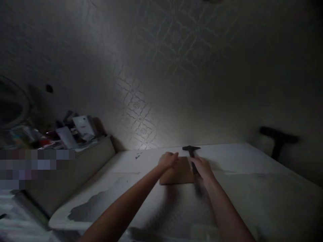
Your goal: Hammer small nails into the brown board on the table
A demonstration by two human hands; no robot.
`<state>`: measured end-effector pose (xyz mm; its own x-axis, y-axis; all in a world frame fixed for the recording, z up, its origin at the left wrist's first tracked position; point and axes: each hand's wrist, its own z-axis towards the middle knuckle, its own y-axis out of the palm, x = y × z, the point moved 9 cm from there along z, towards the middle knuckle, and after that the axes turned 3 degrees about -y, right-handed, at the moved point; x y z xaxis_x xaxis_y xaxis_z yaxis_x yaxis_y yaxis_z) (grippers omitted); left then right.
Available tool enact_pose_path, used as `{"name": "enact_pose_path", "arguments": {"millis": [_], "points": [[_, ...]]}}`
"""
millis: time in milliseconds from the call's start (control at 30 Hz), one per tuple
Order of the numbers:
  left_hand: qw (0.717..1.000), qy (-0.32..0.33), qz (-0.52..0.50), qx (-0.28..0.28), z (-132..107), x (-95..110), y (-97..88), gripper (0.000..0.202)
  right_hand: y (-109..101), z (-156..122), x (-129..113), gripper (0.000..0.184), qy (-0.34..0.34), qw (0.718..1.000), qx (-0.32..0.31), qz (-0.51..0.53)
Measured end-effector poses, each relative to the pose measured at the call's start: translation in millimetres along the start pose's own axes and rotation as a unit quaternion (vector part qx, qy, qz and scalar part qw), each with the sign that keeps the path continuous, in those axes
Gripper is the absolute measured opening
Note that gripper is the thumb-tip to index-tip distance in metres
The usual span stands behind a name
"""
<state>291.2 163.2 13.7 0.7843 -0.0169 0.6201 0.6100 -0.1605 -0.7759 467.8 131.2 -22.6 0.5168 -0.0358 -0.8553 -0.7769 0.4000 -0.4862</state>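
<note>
A flat brown board (180, 175) lies on the white table (227, 156) ahead of me. Over its upper left part is my left hand (168, 160), fingers drawn together; whatever may be between them is too small and dim to make out. Just right of the board lies a hammer (191, 148) with a dark head pointing toward the wall. My right hand (202, 165) has its fingers round the hammer's handle, and part of the handle shows below them.
Small dark pieces (138, 156) lie on the table's far left. A cabinet (98, 153) at left carries a white box (84, 125) and clutter beside a round mirror (11, 102). A dark T-shaped object (279, 136) stands beyond the right edge. A patterned wall (141, 117) rises behind.
</note>
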Motion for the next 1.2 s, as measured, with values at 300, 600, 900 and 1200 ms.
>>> {"name": "enact_pose_path", "arguments": {"millis": [300,600,900,1200], "points": [[0.984,-0.009,0.156,0.081,9,-78,-58.0,0.022,-10,-19,-5,0.038,-0.010,0.982,-0.004,-0.191],[0.982,-0.017,0.181,0.057,13,-99,-48.1,0.019,-17,-23,-7,0.031,-0.034,0.947,0.006,-0.318],[0.981,-0.063,0.138,0.122,0,-97,-49.9,0.024,-20,-24,-9,0.029,-0.030,0.940,0.025,-0.339],[0.986,-0.044,-0.014,0.163,-3,-68,-41.6,0.024,-6,-30,-44,0.033,-0.143,0.942,0.042,-0.302]]}}
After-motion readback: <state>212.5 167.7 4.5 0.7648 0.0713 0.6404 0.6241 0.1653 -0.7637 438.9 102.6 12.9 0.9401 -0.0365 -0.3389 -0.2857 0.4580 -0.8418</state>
